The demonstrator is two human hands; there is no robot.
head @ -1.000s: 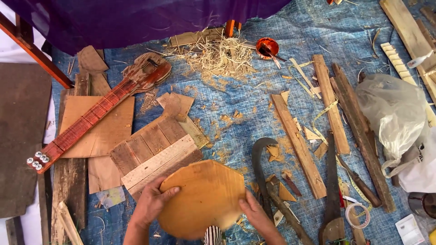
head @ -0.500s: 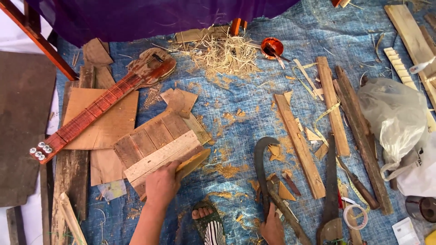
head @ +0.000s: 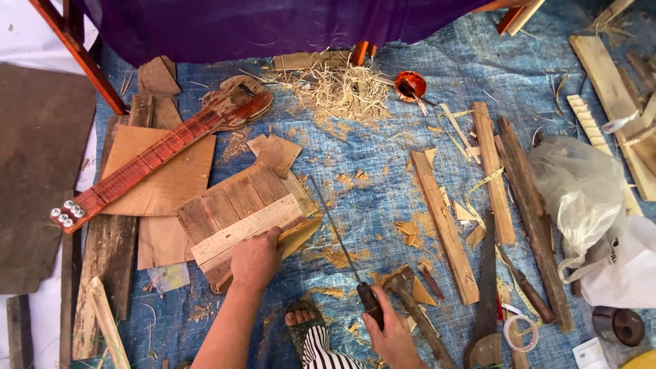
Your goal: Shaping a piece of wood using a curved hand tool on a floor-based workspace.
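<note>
My left hand [head: 256, 258] lies with curled fingers on a tan plywood piece [head: 301, 234], gripping it where it tucks under a panel of joined wooden slats [head: 232, 208]. My right hand [head: 391, 331] is closed around the dark handle of a thin long metal tool [head: 335, 236], near the bottom edge. The tool's narrow blade points up and to the left across the blue tarp [head: 369, 157]. My sandalled foot [head: 301, 320] rests between the two hands.
A red-necked stringed instrument [head: 157, 154] lies on plywood sheets at left. Wood shavings [head: 342, 89] and a small orange bowl [head: 410, 85] are at the top. Planks [head: 444, 225], a saw [head: 486, 301], a tape roll [head: 521, 333] and a plastic bag [head: 581, 198] crowd the right.
Both hands held the round plywood piece at bottom centre. My left hand has carried it up-left to the slat panel, and my right hand has taken hold of the thin tool's handle.
</note>
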